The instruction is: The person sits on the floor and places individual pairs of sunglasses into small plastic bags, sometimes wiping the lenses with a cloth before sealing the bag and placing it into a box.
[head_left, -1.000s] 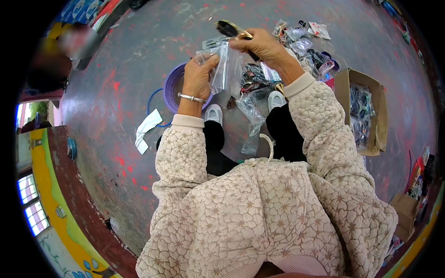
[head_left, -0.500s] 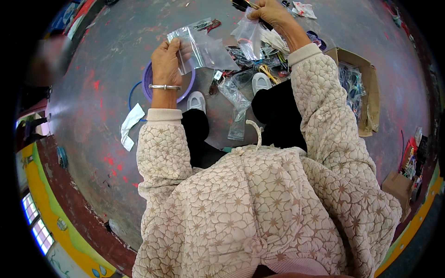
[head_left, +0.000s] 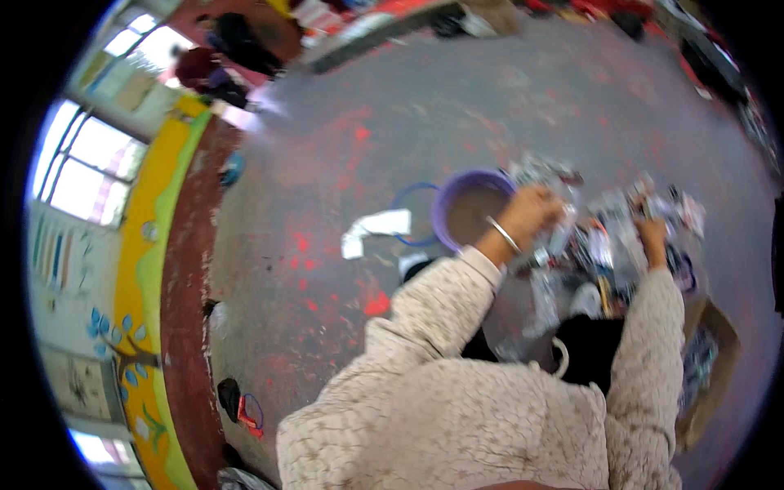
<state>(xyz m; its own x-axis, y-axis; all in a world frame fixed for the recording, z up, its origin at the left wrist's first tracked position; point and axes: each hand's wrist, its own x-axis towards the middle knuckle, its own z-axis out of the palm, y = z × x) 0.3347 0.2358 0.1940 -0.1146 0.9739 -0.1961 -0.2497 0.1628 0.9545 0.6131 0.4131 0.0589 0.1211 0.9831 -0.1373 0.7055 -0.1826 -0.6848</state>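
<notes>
**Both hands down in a heap of clear plastic bags on the floor**

The view is blurred. The left hand [head_left: 535, 214], a metal bangle [head_left: 503, 234] on its wrist, sits at about 1 o'clock from the picture's middle. Its fingers are curled onto a clear plastic bag [head_left: 545, 175] at the heap's near edge, though blur hides how tight the hold is. Just at its 9 o'clock side stands a purple bucket [head_left: 469, 208], with a blue ring [head_left: 411, 214] lying on the floor [head_left: 457, 106] touching the bucket's far side.

The right hand [head_left: 652, 233] is at 3 o'clock, fingers bunched around small items in the pile of bags [head_left: 608, 245]; whether it pinches one cannot be told. The pile lies between the two hands and spreads towards 3 o'clock.

A white paper scrap [head_left: 374, 229] lies on the grey, red-flecked floor at 9 o'clock of the bucket. An open cardboard box [head_left: 710, 367] stands at 4 o'clock, beside the right sleeve.
</notes>
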